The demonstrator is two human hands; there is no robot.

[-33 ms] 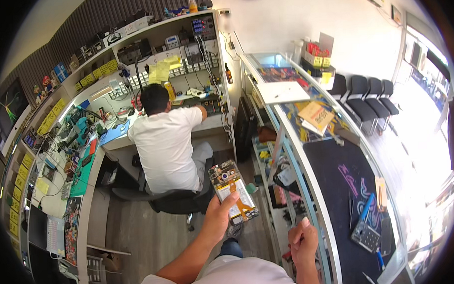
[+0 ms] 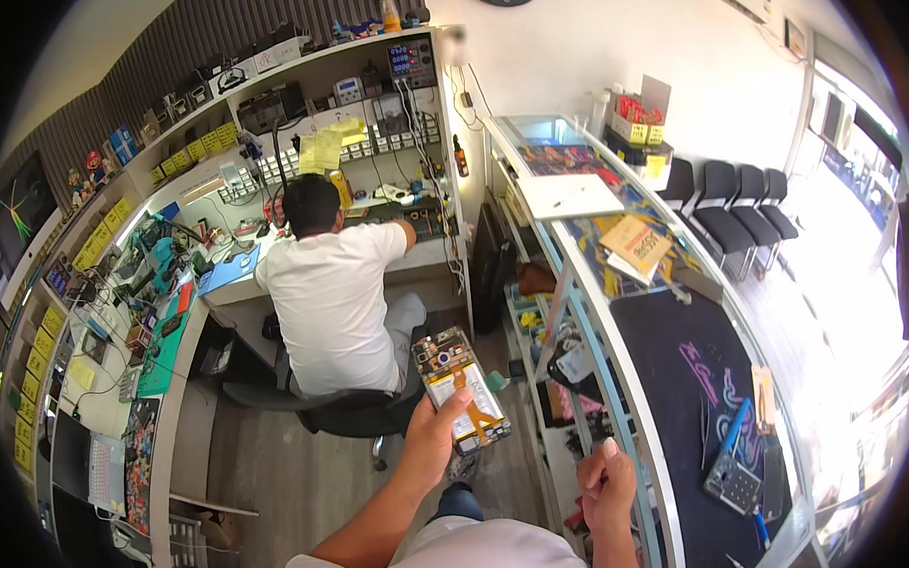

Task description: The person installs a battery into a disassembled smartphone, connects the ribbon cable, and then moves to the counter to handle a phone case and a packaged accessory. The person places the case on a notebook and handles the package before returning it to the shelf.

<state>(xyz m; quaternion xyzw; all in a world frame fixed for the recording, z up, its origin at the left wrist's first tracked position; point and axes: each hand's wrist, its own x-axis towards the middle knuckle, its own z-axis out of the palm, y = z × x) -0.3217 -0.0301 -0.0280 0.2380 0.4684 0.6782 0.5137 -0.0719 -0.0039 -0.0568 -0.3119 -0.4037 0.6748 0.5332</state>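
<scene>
An opened phone [image 2: 470,379], its battery [image 2: 482,390] facing up, was gripped by the left hand [image 2: 432,440] above the floor [image 2: 280,460], while the right hand [image 2: 606,479] was held clenched beside the glass counter [image 2: 643,418], and, beyond the phone, a co-worker [image 2: 335,298] in white was seated on a black chair [image 2: 339,412] at a desk [image 2: 428,253].

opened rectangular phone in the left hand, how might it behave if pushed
The opened flat rectangular phone is probably stiff: it shows no sag in the left hand. Its bare circuitry and thin orange ribbon suggest fragility. Being flat, it would likely slide rather than roll.
</scene>
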